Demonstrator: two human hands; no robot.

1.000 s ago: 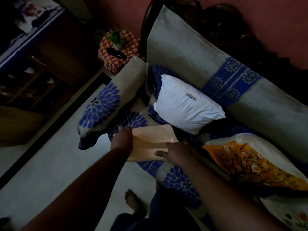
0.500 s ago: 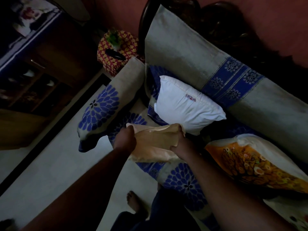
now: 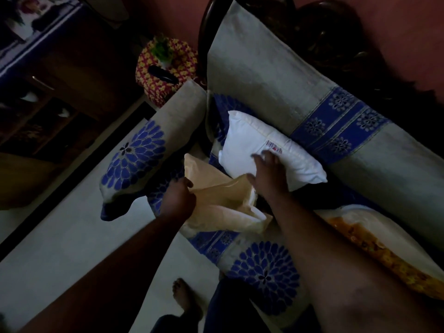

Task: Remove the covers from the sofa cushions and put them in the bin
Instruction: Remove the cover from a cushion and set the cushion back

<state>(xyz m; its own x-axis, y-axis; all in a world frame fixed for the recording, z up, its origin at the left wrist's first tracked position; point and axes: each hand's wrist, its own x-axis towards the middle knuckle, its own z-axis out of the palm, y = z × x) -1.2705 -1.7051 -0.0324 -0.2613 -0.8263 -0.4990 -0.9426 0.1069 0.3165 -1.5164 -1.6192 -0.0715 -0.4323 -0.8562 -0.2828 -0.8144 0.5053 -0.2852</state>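
Note:
A cream cushion cover (image 3: 223, 203) lies crumpled on the sofa seat, and my left hand (image 3: 179, 197) grips its left edge. My right hand (image 3: 269, 175) reaches over it with fingers spread, touching the bare white cushion (image 3: 262, 150) that leans against the sofa back. A cushion in an orange patterned cover (image 3: 384, 255) lies at the right on the seat, partly behind my right forearm. No bin is in view.
The sofa (image 3: 276, 75) wears a grey cover with blue flowers, its armrest (image 3: 153, 143) at the left. A red-and-yellow stool (image 3: 165, 70) stands behind the armrest, a dark cabinet (image 3: 48, 92) at far left. My bare foot (image 3: 185, 299) stands on the pale floor (image 3: 60, 236).
My right hand has let go of the cream cover and moved up onto the white cushion. My left hand has kept its grip on the cover, which now lies more crumpled.

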